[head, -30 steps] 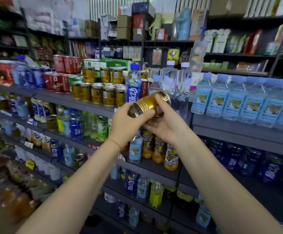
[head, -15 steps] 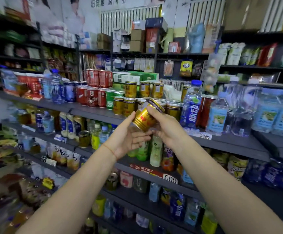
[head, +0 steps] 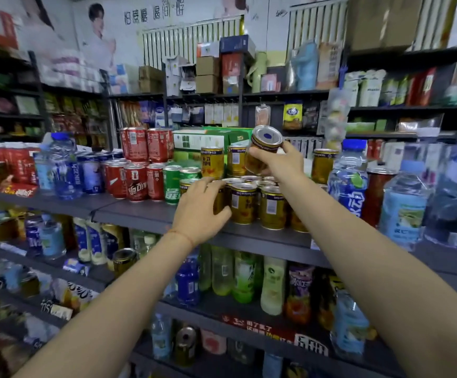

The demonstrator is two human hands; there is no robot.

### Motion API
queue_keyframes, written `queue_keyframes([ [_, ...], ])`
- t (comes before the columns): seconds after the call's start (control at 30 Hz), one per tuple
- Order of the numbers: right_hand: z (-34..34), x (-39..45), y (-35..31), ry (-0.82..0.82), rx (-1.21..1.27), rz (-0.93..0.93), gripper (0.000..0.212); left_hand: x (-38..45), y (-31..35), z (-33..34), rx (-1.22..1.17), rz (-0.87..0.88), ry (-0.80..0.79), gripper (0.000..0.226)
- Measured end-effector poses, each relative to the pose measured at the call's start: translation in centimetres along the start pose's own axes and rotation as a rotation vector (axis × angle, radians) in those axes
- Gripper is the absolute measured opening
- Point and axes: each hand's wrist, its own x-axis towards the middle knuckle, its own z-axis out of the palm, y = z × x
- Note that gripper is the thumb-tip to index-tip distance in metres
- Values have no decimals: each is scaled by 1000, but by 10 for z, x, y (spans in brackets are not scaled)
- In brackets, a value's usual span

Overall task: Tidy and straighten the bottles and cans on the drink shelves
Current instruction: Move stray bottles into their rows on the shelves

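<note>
Step in hand: restocking, by my reading; one gold can is being brought to the stacked gold cans on the top shelf.
Left hand: the left hand lies at the shelf's front edge against the front-row gold cans, fingers spread over them and thumb at one can's side, steadying more than clamping.
Right hand: the right hand grips the gold can, tilted, lid toward the camera, above the lower layer and just beside the upper-tier cans.
Next move: likely turn the can upright and set it squarely on the lids below, label forward.
Left of the stack: red cans and green cans stand close, leaving little side room.
Right of the stack: a blue-capped bottle crowds the right forearm's path.
Risk: a tilted landing could topple the front row off the edge.
</note>
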Motion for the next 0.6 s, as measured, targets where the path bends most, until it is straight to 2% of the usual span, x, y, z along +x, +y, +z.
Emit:
queue_keyframes([
  [0.1, 21, 34, 11, -16, -82, 32, 54, 29, -21, 21, 86, -4, -5, 65],
  [0.2, 40, 62, 24, -33, -172, 29, 81, 42, -36, 42, 179, -3, -3, 60],
  [0.23, 44, 66, 27, -31, -212, 27, 82, 42, -39, 48, 208, 18, 27, 59],
  [0.33, 49, 73, 33, -10, -320, 34, 66, 40, -45, 64, 178, 34, 151, 54],
  [0.4, 49, 81, 39, 0, -373, 37, 66, 39, -48, 72, 144, 31, 208, 50],
  [0.6, 46, 95, 47, -1, -538, 49, 66, 41, -53, 79, 81, 50, 251, 52],
])
